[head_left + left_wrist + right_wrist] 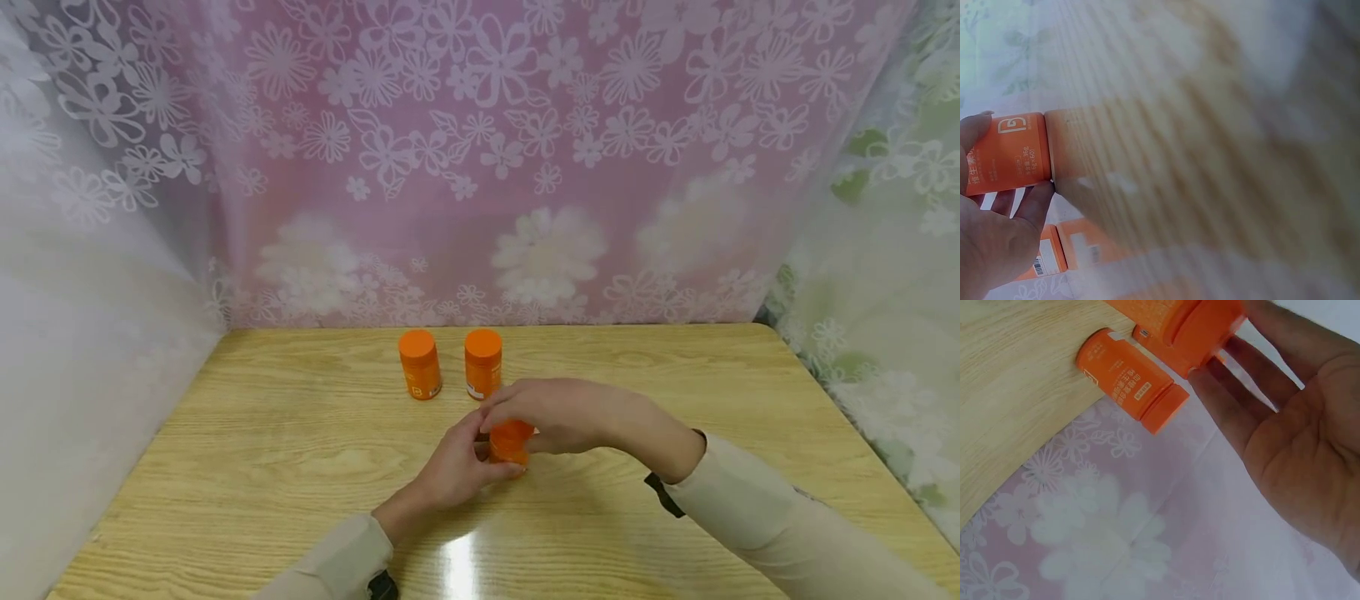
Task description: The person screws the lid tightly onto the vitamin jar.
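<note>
A small orange supplement bottle (509, 456) stands upright on the table between both hands. My left hand (459, 468) grips its body from the left, thumb on the near side and fingers round the far side. In the left wrist view the bottle (1013, 153) has white print, and its base is right at the wood. My right hand (573, 414) reaches over from the right and holds the orange screw cap (514, 429) by its rim. The right wrist view shows fingers and thumb round the cap (1211, 328), which sits at the bottle's top.
Two similar capped orange bottles stand behind the hands, one to the left (420, 367) and one just beyond the right fingers (482, 363). The wooden table (247, 467) meets a pink flowered curtain (420, 208) at its back edge. Pale flowered sheets hang at both sides.
</note>
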Demonstrator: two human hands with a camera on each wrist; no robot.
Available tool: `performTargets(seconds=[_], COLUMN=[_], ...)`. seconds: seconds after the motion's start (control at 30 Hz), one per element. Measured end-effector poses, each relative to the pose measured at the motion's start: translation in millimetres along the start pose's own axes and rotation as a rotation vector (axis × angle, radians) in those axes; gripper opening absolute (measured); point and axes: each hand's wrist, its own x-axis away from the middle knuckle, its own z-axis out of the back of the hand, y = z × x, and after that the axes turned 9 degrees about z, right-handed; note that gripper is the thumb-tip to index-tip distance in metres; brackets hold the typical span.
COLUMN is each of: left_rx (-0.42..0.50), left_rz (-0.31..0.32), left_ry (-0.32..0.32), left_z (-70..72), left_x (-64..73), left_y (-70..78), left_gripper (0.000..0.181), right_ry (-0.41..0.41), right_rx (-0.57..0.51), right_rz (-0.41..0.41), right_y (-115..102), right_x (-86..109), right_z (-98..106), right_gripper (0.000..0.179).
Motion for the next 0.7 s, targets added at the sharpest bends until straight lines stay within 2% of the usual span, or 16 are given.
performTargets(seconds=[0.07, 0.13, 0.33, 0.43, 0.57, 0.7], left_rx=[-0.017, -0.021, -0.018, -0.008, 0.011, -0.01], left_rz=[-0.009, -0.011, -0.01, -0.013, 0.007, 0.024], left_ry=[0.006, 0.008, 0.001, -0.006, -0.01, 0.0], left_z=[0.6, 0.9, 1.8, 1.7, 1.2, 0.7], left_x=[0.0, 0.3, 0.2, -0.3, 0.5, 1.6], left_y=[1.5, 2.4, 3.2, 2.7, 2.0, 2.0], left_gripper=[0.069, 0.067, 0.064, 0.064, 0.066, 0.068], right_ry=[0.007, 0.032, 0.095, 0.102, 0.069, 0.028], right_rx=[-0.007, -0.002, 0.072, 0.106, 0.07, -0.01], right_rz=[0.05, 0.047, -0.15, -0.189, -0.147, -0.05], right_y=[1, 1, -9, -12, -8, 1], right_x=[-2.0, -4.0, -7.8, -7.9, -3.5, 1.3], right_z=[0, -1, -8, -11, -10, -8], right_gripper=[0.037, 0.032, 0.035, 0.037, 0.044, 0.054])
